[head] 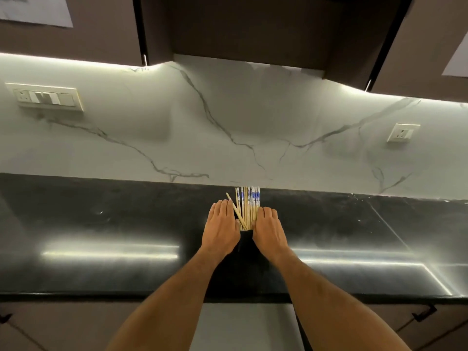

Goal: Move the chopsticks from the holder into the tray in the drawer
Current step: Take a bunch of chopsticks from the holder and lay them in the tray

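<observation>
Glossy black surface point(106, 224) with light strips reflecting off it, white marble backsplash point(228, 117) behind, dark cabinets point(253, 26) overhead. Chopsticks point(247, 207) stand bunched in a dark holder point(246, 239) mid-surface. Left hand point(220, 228) and right hand point(269, 230) flank the bundle, fingers fairly straight, pressing its sides.
</observation>
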`<state>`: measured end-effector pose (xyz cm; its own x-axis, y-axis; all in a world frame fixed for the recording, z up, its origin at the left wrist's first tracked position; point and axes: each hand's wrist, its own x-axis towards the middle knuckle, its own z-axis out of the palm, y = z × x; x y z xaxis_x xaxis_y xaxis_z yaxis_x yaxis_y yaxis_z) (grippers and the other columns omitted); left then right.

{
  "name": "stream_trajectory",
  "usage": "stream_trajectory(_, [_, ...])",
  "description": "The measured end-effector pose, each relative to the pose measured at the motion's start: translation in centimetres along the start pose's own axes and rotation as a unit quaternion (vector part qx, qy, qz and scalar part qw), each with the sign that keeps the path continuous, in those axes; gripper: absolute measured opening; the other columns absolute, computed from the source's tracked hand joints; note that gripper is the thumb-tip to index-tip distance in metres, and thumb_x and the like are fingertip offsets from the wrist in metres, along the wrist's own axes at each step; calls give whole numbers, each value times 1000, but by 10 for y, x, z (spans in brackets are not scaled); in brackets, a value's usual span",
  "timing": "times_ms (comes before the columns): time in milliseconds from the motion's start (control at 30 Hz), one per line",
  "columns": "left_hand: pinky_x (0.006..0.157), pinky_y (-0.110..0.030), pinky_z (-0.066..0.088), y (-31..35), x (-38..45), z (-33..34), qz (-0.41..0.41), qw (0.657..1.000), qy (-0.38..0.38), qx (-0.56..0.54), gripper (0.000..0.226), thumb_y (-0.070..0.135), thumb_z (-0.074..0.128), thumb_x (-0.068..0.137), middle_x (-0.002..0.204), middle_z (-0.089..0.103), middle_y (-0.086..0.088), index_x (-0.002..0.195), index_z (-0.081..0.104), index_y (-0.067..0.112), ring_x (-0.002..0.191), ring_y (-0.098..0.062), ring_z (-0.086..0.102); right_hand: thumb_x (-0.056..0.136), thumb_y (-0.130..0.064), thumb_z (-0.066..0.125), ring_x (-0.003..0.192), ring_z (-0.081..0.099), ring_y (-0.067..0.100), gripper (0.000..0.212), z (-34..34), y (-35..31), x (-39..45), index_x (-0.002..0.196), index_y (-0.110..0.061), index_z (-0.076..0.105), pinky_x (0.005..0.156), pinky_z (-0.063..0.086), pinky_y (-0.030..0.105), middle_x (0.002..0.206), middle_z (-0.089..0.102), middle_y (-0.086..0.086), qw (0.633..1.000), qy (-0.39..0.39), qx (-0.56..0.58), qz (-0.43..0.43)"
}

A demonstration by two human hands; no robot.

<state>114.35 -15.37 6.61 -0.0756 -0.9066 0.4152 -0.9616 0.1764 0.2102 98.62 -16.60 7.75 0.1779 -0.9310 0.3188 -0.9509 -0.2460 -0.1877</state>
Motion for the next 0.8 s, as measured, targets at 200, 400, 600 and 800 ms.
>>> stream_trajectory(200, [116, -42, 36, -13, 22, 41, -5, 999, 2, -39, 34, 23, 50, 96, 126, 61, -7, 127, 53, 11, 122, -24, 57, 103, -25, 56, 112, 52, 16, 38, 44, 2, 41, 137, -9, 49, 97, 51, 26, 131, 55, 8, 999, -17, 50, 8])
stream_trajectory(400, [109, -33, 40, -30, 59, 81, -59, 990, -35, -121, 23, 21, 43, 98, 118, 58, 1, 117, 55, 16, 113, -16, 55, 103, -22, 56, 113, 56, 22, 34, 89, 8, 82, 134, -10, 53, 102, 53, 38, 126, 57, 10, 991, -43, 118, 38])
stream_trajectory(600, [86, -23, 44, -34, 95, 114, -119, 963, -62, -235, 15, 21, 48, 99, 109, 63, 1, 106, 61, 17, 93, -8, 52, 104, -22, 54, 97, 53, 11, 23, 122, 10, 103, 126, -13, 58, 98, 53, 29, 117, 63, 5, 982, 20, 173, 74])
stream_trajectory(800, [95, -37, 55, -31, 111, 133, -147, 923, -86, -346, 18, 29, 48, 100, 112, 63, 3, 109, 64, 24, 101, -10, 60, 103, -23, 52, 96, 52, 5, 21, 127, 7, 103, 123, -19, 58, 94, 51, 24, 111, 60, -3, 970, 64, 219, 82])
